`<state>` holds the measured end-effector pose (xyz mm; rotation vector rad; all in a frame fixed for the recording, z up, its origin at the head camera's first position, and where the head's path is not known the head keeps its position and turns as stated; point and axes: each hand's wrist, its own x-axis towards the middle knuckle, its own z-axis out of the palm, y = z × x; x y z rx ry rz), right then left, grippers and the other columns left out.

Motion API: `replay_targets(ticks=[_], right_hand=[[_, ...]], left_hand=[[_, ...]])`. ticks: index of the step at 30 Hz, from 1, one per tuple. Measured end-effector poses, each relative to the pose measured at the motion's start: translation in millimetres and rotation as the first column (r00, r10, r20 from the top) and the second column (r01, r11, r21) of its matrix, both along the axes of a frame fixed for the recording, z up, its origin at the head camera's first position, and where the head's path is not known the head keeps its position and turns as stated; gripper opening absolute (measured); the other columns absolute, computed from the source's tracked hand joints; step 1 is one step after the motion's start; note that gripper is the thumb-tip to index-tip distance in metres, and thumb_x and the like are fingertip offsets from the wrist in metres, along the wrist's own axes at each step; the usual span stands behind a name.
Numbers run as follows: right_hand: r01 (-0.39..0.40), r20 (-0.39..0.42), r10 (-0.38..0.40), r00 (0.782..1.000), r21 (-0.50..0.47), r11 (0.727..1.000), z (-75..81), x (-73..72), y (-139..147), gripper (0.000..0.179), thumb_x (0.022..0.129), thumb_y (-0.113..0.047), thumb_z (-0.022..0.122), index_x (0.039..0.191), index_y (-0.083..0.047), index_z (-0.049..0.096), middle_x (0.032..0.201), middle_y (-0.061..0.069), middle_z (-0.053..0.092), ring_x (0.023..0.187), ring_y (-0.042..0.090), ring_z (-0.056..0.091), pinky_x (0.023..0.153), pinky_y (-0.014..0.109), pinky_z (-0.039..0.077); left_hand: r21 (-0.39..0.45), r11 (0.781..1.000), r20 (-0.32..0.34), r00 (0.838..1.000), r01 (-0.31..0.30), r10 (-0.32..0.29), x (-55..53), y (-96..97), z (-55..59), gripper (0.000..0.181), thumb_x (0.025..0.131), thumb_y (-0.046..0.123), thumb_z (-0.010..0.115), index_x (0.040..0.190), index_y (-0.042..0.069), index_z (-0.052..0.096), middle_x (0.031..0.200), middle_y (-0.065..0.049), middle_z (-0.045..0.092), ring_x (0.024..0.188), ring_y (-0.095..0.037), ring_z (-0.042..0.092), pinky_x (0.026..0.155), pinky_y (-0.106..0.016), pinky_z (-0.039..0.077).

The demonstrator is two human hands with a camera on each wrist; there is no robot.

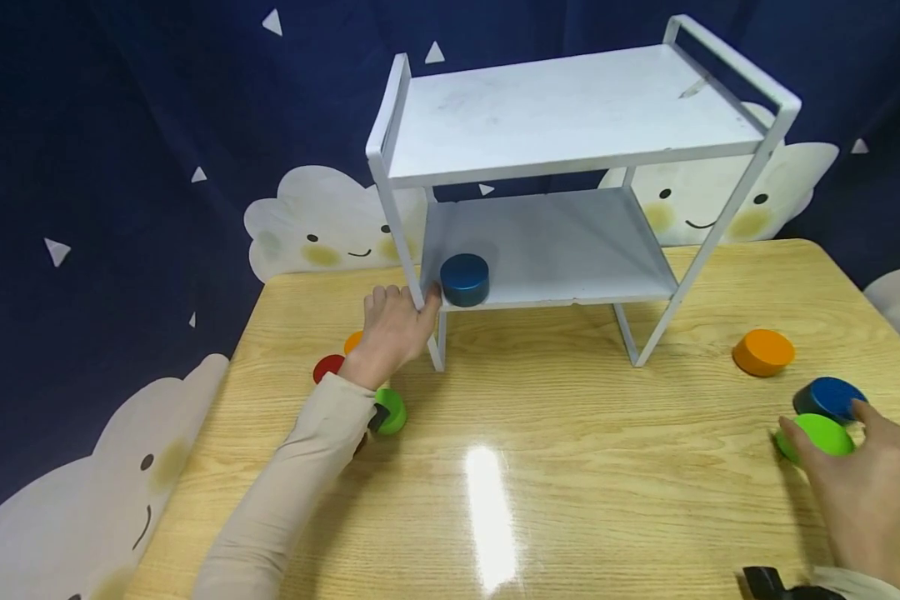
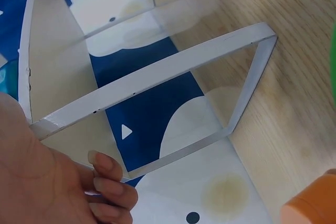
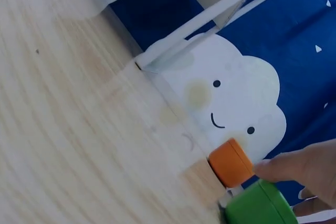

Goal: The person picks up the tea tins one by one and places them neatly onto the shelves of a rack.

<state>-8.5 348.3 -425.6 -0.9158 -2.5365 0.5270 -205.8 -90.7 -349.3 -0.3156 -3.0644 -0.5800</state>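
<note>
My left hand [image 1: 396, 329] grips the left front post of a white two-tier rack [image 1: 570, 108] at its lower shelf. The thumb lies inside the post, beside a blue round tin [image 1: 465, 280] on that shelf; the other fingers [image 2: 113, 184] curl outside. At the right of the table, my right hand [image 1: 870, 479] holds a green round tin [image 1: 817, 439] between thumb and fingers. Just behind it stands another blue round tin [image 1: 831, 398], and farther back an orange round tin [image 1: 763, 352]. In the right wrist view the held green tin [image 3: 261, 205] is partly cut off.
Left of the rack, partly behind the left forearm, lie a red tin [image 1: 328, 367], an orange one [image 1: 353, 341], a green one [image 1: 392, 412] and a dark one mostly hidden. A dark blue curtain [image 1: 120, 125] with white clouds hangs behind the wooden table [image 1: 570, 467].
</note>
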Motion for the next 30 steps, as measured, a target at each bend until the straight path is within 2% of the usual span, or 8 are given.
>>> replay_targets(ticks=[4,11,16,22,30], right_hand=[[0.019,0.034,-0.018,0.999,-0.002,1.0,-2.8,3.3,3,0.076,0.083,-0.027,0.072,0.14,0.011,0.038,0.126,0.039,0.046,0.114,0.053,0.044,0.094,0.062,0.034],[0.027,0.007,-0.027,1.0,-0.033,0.999,-6.2,7.4,0,0.076,0.083,-0.026,0.071,0.141,0.009,0.037,0.132,0.037,0.042,0.119,0.05,0.041,0.098,0.061,0.032],[0.042,-0.005,-0.043,0.999,-0.082,0.996,-5.6,6.2,-1,0.076,0.08,-0.021,0.076,0.14,0.008,0.039,0.13,0.037,0.045,0.116,0.05,0.044,0.094,0.06,0.034],[0.024,-0.011,-0.024,1.0,-0.042,0.999,-9.7,7.1,0,0.071,0.075,-0.018,0.079,0.132,0.011,0.048,0.121,0.038,0.051,0.108,0.051,0.05,0.086,0.059,0.038],[0.023,0.0,-0.023,1.0,-0.013,1.0,-12.6,6.9,2,0.069,0.073,-0.016,0.081,0.128,0.013,0.05,0.119,0.038,0.054,0.108,0.053,0.052,0.089,0.059,0.04]], left_hand=[[0.004,1.0,0.001,1.0,-0.008,0.008,-0.3,-0.3,-0.6,0.063,0.099,0.051,0.018,0.073,0.004,0.051,0.075,-0.015,0.046,0.078,-0.033,0.038,0.072,-0.04,0.028],[0.015,1.0,0.011,1.0,-0.009,0.009,0.2,-0.4,-0.1,0.063,0.098,0.051,0.019,0.073,0.004,0.052,0.076,-0.015,0.046,0.079,-0.033,0.038,0.073,-0.04,0.027],[0.01,1.0,0.007,1.0,-0.005,0.005,-0.7,-0.4,-0.6,0.063,0.098,0.051,0.019,0.073,0.003,0.051,0.076,-0.015,0.046,0.079,-0.033,0.038,0.073,-0.04,0.028],[0.011,1.0,0.014,1.0,-0.008,0.007,-1.3,-0.7,-1.2,0.063,0.098,0.051,0.019,0.074,0.003,0.052,0.076,-0.015,0.046,0.079,-0.033,0.038,0.074,-0.04,0.028],[0.014,1.0,0.013,1.0,-0.006,0.005,-1.3,-0.4,-1.3,0.064,0.098,0.052,0.018,0.074,0.003,0.051,0.075,-0.014,0.045,0.078,-0.032,0.038,0.073,-0.04,0.027]])
